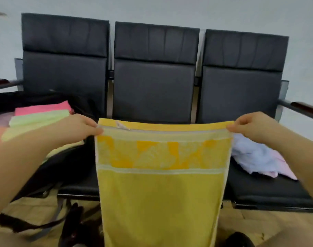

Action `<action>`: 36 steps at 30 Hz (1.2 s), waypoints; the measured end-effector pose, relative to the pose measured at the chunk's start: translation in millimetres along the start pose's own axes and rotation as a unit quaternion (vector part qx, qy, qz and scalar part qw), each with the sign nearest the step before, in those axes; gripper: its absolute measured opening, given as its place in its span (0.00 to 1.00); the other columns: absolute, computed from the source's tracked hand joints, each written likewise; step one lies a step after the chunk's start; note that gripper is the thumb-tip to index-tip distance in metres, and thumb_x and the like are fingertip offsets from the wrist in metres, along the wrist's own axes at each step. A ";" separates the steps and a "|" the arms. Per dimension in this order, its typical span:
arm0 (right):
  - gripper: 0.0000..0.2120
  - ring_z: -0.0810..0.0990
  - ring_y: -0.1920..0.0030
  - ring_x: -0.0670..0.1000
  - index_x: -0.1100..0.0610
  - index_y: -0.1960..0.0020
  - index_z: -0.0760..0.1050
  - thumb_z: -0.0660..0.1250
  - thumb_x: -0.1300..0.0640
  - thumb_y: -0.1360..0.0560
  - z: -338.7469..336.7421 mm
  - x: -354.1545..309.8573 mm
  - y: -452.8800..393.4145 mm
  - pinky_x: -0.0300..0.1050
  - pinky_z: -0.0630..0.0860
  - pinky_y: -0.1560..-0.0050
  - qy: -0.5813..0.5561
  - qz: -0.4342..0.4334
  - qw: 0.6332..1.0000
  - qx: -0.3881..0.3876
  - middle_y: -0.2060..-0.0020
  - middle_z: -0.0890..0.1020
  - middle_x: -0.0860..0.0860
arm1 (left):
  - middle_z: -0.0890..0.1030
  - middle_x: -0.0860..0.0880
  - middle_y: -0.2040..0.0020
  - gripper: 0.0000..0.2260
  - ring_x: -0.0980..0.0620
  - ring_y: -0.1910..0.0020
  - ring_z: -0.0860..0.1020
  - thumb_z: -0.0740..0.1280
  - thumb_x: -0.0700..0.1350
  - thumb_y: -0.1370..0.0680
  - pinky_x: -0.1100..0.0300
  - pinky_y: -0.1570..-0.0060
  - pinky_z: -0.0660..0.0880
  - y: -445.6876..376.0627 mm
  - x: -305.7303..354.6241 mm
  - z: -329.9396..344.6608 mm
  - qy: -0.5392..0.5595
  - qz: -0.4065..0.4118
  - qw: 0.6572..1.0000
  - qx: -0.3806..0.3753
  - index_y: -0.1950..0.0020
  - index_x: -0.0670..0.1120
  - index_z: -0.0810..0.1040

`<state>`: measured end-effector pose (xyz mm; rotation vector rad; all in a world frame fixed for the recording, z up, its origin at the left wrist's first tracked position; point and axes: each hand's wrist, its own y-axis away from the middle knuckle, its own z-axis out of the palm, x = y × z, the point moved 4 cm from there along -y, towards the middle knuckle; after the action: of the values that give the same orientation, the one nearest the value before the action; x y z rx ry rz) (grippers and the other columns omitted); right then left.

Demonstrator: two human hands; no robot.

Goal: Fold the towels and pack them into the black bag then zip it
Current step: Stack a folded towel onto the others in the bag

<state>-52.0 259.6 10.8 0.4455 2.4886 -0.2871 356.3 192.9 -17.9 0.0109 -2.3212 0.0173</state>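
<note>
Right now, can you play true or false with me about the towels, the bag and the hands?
1. Both hands hold the yellow towel by its top corners. True: the left hand and the right hand each pinch a corner.
2. The yellow towel lies folded on a seat. False: it hangs open in the air in front of the chairs.
3. Folded pink and green towels sit in the black bag. True.
4. The black bag is zipped shut. False: it is open, with towels showing.
5. The unfolded pale blue and pink towels are on the left seat. False: they lie on the right seat.
</note>
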 end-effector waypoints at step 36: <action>0.27 0.55 0.24 0.54 0.48 0.26 0.64 0.52 0.38 0.21 290.9 41.1 -280.3 0.51 0.57 0.27 0.189 -0.100 0.977 0.000 0.24 0.59 0.51 | 0.46 0.48 0.21 0.31 0.50 0.22 0.44 0.47 0.67 0.23 0.51 0.25 0.43 -306.2 -62.3 251.1 -0.306 0.057 0.950 -0.013 0.22 0.57 0.50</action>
<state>-39.6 -75.6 -218.1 0.2670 2.9124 -0.3052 219.2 -117.1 -232.0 -0.1534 -2.9416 0.0464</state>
